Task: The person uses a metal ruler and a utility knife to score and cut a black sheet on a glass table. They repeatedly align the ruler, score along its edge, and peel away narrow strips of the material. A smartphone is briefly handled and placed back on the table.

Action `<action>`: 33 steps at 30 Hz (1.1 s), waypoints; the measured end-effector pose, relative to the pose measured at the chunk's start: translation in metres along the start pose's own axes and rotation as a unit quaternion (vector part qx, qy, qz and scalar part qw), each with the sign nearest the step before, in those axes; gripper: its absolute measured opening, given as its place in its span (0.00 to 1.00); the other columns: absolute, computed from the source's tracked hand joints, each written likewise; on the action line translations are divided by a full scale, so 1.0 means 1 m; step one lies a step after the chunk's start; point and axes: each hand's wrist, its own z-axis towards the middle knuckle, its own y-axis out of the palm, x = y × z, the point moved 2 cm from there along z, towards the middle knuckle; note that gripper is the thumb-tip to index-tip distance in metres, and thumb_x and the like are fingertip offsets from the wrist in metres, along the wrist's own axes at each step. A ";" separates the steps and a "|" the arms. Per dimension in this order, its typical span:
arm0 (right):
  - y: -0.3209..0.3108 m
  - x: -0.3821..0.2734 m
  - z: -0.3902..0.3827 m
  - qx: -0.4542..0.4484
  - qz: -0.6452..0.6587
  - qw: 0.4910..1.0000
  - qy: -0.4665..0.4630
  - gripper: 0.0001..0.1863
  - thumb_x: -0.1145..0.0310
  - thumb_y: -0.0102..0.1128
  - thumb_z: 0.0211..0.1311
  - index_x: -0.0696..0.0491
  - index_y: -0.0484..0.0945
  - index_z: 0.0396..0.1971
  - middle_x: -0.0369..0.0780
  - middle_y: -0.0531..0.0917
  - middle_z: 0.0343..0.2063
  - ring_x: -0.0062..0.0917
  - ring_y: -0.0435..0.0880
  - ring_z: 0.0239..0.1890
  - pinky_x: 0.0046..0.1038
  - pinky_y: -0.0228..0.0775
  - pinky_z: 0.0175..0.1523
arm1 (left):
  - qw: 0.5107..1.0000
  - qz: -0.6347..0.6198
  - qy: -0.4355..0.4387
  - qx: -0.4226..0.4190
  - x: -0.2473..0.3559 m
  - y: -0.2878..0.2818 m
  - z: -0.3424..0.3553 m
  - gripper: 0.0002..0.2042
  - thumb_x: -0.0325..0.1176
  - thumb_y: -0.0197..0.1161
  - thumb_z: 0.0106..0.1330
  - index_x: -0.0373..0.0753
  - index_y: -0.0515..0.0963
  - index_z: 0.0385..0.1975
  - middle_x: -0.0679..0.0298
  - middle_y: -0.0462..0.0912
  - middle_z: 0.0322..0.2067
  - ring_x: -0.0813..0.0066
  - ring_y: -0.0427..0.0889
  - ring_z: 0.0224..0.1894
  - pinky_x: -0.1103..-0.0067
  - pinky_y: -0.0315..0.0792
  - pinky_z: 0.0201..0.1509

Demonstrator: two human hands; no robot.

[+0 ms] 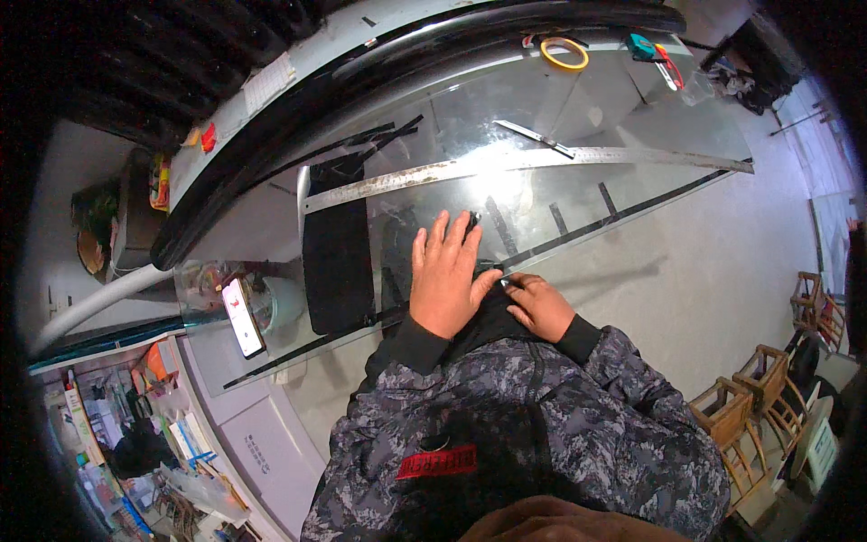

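Observation:
My left hand (444, 275) lies flat on the glass tabletop (578, 104), fingers stretched out, pressing near dark film at the near edge. Beside its thumb, my right hand (542, 307) has its fingers curled together at that edge; a small shiny bit shows at the fingertips, too small to name. Left of my hands is a black sheet of film (339, 262). Across the glass beyond them runs a long worn steel ruler (424, 176), with a snap-off utility knife (533, 137) touching its far side. Narrow black strips (578, 230) line the near edge on both sides.
A phone (242, 316) lies at the glass's left end. Along the far side stretches a long black roll (406, 72). Yellow tape (564, 54) and a teal tape measure (641, 47) sit far right. Wooden chairs (763, 375) stand right; a cluttered shelf (135, 443) is left.

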 end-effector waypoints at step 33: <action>-0.045 -0.084 0.067 0.159 -0.100 0.954 -0.233 0.24 0.68 0.67 0.68 0.57 0.83 0.63 0.48 0.83 0.69 0.49 0.82 0.73 0.56 0.76 0.74 | 0.999 -0.029 -0.005 0.038 -0.011 -0.024 -0.044 0.31 0.32 0.82 0.65 0.41 0.83 0.70 0.60 0.82 0.70 0.49 0.77 0.74 0.56 0.72 0.76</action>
